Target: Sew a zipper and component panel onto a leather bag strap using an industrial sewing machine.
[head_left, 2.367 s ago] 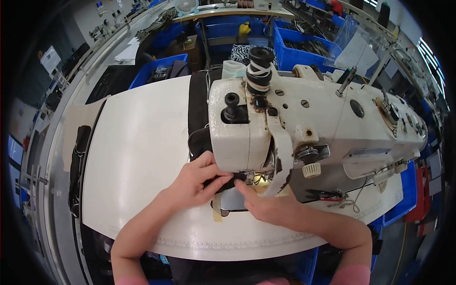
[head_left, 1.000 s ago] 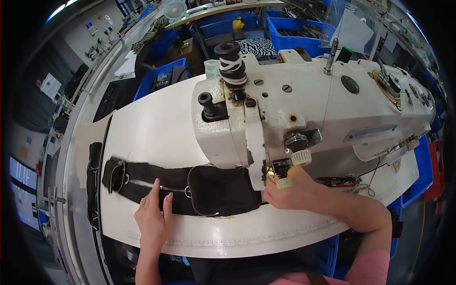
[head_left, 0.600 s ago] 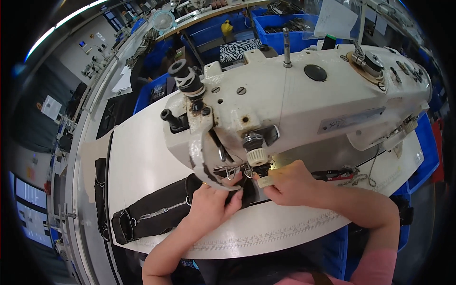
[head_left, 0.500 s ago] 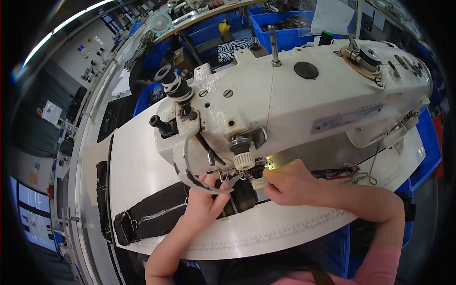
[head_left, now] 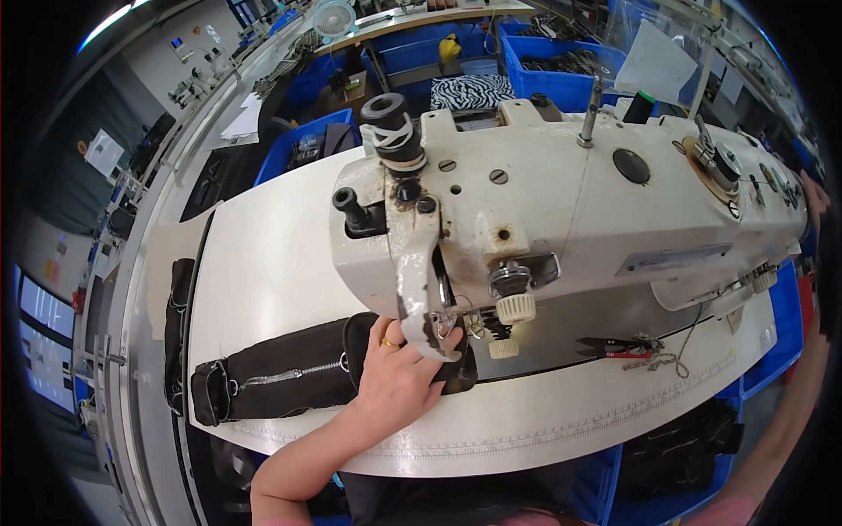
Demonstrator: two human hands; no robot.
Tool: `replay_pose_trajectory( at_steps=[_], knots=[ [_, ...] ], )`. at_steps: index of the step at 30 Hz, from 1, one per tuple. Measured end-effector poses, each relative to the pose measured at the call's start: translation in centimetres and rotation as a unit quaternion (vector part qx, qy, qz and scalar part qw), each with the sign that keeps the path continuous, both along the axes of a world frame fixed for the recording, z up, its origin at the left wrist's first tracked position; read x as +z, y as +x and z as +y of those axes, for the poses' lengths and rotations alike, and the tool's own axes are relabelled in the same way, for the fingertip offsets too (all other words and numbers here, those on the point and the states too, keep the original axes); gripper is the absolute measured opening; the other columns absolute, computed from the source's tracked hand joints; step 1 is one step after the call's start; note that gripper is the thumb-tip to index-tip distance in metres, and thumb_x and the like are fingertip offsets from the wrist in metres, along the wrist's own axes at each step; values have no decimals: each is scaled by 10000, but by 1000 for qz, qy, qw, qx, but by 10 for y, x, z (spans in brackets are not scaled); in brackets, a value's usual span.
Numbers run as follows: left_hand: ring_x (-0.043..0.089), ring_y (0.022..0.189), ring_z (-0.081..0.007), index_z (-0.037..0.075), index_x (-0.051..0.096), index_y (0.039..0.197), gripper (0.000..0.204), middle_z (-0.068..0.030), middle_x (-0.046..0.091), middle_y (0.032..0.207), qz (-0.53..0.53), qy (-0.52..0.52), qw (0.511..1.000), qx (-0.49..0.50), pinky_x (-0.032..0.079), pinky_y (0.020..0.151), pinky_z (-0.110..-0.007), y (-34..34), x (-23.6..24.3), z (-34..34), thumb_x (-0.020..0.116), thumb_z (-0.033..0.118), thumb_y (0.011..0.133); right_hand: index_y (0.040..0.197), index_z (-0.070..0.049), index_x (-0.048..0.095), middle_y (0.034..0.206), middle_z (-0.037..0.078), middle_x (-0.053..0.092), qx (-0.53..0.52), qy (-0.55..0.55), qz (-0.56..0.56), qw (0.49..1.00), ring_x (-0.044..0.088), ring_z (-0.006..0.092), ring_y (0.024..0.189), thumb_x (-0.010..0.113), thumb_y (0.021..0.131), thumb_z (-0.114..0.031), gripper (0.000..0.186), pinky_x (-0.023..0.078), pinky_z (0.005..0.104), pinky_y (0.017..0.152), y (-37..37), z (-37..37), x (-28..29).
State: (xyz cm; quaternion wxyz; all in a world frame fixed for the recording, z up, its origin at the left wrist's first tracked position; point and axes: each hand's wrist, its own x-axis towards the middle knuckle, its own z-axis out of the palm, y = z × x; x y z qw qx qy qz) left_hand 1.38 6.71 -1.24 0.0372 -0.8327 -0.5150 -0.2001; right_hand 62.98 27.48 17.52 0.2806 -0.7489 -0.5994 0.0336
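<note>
Cloth: black strip (head_left: 324, 392) lies on the white table (head_left: 263, 237), partly under the front of the sewing machine (head_left: 544, 197).
Long axis: roughly 9 to 3 o'clock, the left end dipping slightly toward 8; the zip (head_left: 289, 377) runs along the same line.
Nearer hand: left hand (head_left: 399, 377), touching the strip near its right end; most of the length lies at 9 o'clock from this hand, with a short dark part showing at 3.
Left fingers: partly bent, close together, laid over the cloth and reaching toward 1 o'clock beneath the curved guard (head_left: 414, 294); whether they pinch or only press, I cannot tell.
Farther hand: right hand (head_left: 817, 206), well apart from the strip, at 2 o'clock from the left hand, beside the far end of the machine.
Right fingers: dim at the picture's rim; how far open they are, and whether they hold anything, I cannot tell.
Snips: red-handled pair (head_left: 618, 348) on the table, at 3 o'clock from the left hand, apart from the strip.
</note>
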Motion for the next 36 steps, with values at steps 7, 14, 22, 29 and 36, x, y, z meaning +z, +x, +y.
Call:
replay_pose_trajectory(
  at_steps=[7,14,22,29,36],
  knots=[
    [547,1184,-263,119,634,1275,683,-29,630,1266,-16,-43,999,-28,390,1039,-495,-14,-4,0,773,86,606,1355,39,550,1361,123,581,-9,277,274,921,558,204,1219,437,1074,-315,466,434,352,1024,97,-24,-211],
    [562,1155,-273,101,653,1228,627,-15,640,1271,-17,-49,996,-67,420,1033,-475,-8,-2,9,725,31,610,942,-33,628,1213,122,664,426,314,40,848,649,138,917,599,868,-93,99,520,361,735,-226,-163,-168],
    [572,1119,-277,89,679,1177,450,-31,664,1224,-74,-33,997,-14,444,987,-438,-8,-6,9,749,108,732,1032,-55,700,1069,19,666,683,188,-69,702,555,161,786,661,761,-156,291,489,278,604,-398,-140,-202],
    [626,976,-300,124,698,1185,380,-43,671,1173,-78,-129,979,-135,472,896,-390,-23,27,11,755,203,817,949,-57,687,1029,-6,665,659,222,-35,717,548,140,782,659,743,-122,219,488,276,570,-391,-148,-210],
    [624,992,-240,119,714,1105,314,-15,660,1063,-15,-158,973,-170,489,856,-359,-18,40,25,758,182,801,947,-108,700,815,0,596,653,85,65,749,590,175,622,651,745,-113,209,454,315,451,-386,-153,-206]
  ],
)
